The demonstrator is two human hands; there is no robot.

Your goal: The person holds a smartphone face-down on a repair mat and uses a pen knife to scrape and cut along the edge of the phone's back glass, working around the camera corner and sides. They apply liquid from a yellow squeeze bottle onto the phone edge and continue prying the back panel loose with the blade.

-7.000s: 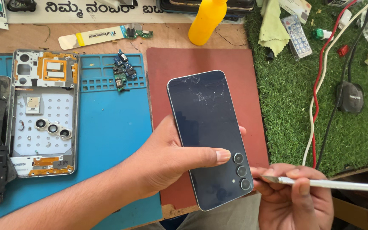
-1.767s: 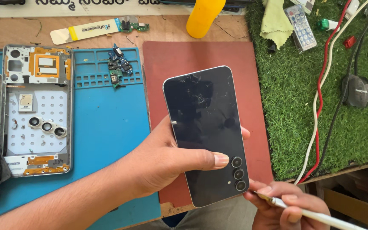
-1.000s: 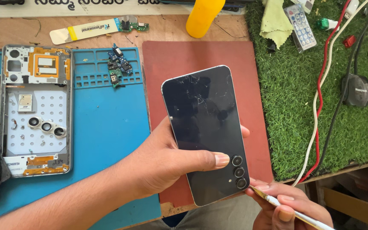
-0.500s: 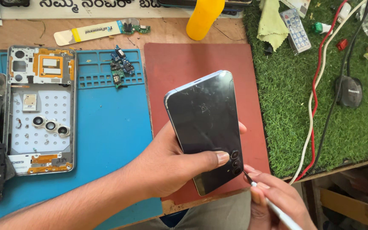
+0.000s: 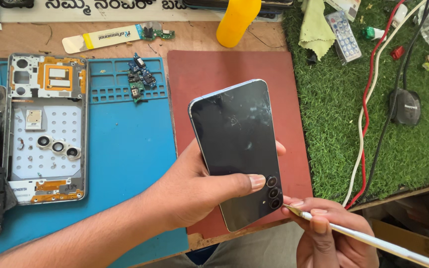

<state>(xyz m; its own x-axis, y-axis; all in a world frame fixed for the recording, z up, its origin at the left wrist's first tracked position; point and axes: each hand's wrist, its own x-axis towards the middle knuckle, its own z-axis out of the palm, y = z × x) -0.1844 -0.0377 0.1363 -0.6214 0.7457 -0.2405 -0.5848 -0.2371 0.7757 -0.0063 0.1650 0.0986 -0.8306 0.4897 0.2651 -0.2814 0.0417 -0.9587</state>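
Gripping a dark phone (image 5: 237, 149) back side up above the red mat (image 5: 209, 74), the left hand (image 5: 194, 191) has its thumb across the lower back and its fingers (image 5: 280, 147) wrapped under the far edge. Its long axis runs from about 11 o'clock down to 5 o'clock, the three camera lenses at the 5 o'clock end. At that corner the right hand (image 5: 331, 238) is closed on a thin metal tool (image 5: 373, 240), whose tip meets the phone's edge beside the lenses.
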